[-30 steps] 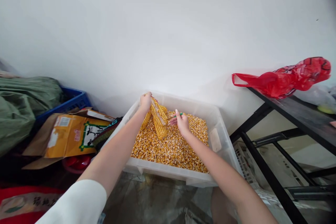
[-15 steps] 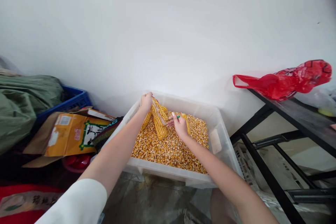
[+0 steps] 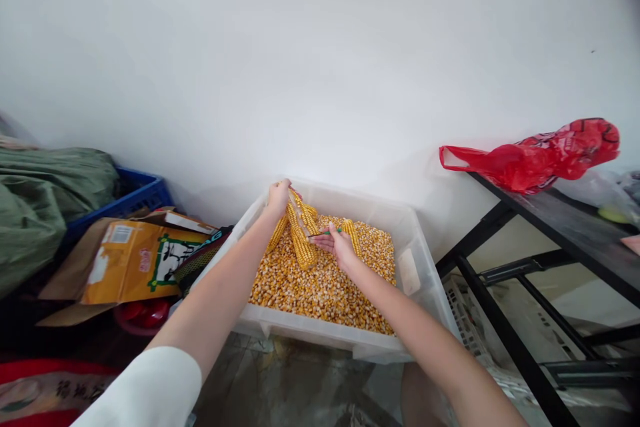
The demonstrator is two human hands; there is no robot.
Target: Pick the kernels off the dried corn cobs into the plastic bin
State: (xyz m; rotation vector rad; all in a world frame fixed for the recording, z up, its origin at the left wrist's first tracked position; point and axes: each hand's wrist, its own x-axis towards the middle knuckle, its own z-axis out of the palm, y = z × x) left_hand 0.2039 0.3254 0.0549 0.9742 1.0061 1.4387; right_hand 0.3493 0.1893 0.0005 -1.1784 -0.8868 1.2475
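My left hand [image 3: 280, 199] is closed around the upper end of a yellow ear of corn [image 3: 303, 250], which slants down with a pale stripped row along it. Between the fingers of my right hand [image 3: 342, 245] is a thin green tool [image 3: 326, 233], its tip at the ear's right side; its exact kind is too small to make out. Other ears lie close by: one under my left wrist [image 3: 277, 235], one behind the held ear, and one ear [image 3: 352, 235] just beyond my right hand. Loose corn kernels [image 3: 320, 293] fill the bottom of the translucent plastic bin [image 3: 425, 247].
A white wall [image 3: 320, 67] rises behind the bin. To the left are an orange carton [image 3: 127, 257], a blue crate [image 3: 145, 192] with green cloth [image 3: 55, 193], and a red bowl [image 3: 145, 313]. At right stands a black metal-framed table [image 3: 575, 220] bearing a red plastic bag [image 3: 550, 157].
My right hand has turned slightly, its fingers now more stretched out, and the green tool's tip has moved left onto the ear. My left hand keeps its hold. The view has shifted slightly.
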